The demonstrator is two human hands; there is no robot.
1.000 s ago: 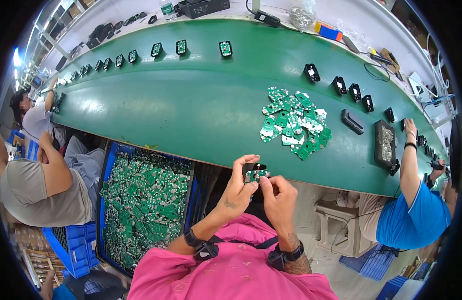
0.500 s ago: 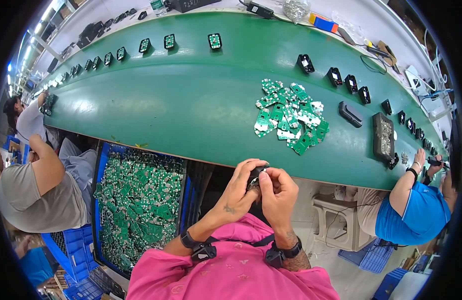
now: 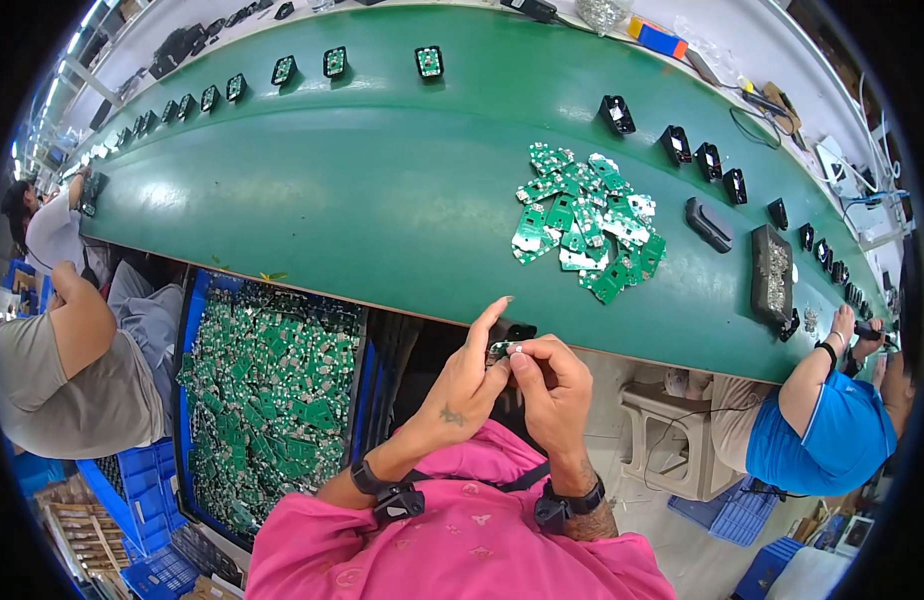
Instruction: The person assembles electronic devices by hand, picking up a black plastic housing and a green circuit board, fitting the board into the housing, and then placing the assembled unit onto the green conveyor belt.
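Just off the near edge of the bench, my two hands meet around a small black plastic case (image 3: 522, 331) and a small green circuit board (image 3: 498, 349). My left hand (image 3: 464, 385) holds the case from the left, its index finger stretched up and away. Thumb and index finger of my right hand (image 3: 552, 385) pinch together at the board's right end. My fingers cover much of both parts, so how far the board sits inside the case cannot be seen. Beyond my hands, a loose pile of green circuit boards (image 3: 587, 220) lies on the green bench (image 3: 382, 190).
Black cases with boards (image 3: 429, 62) line the far left; black cases (image 3: 616, 115) continue at right. A dark tray of small metal parts (image 3: 772, 275) lies near a blue-shirted person (image 3: 822, 415). A crate of boards (image 3: 272, 400) stands at my left, beside another seated person (image 3: 72, 370).
My left index finger has lifted off the case and straightened. The circuit board now shows between my fingertips. The view has shifted slightly.
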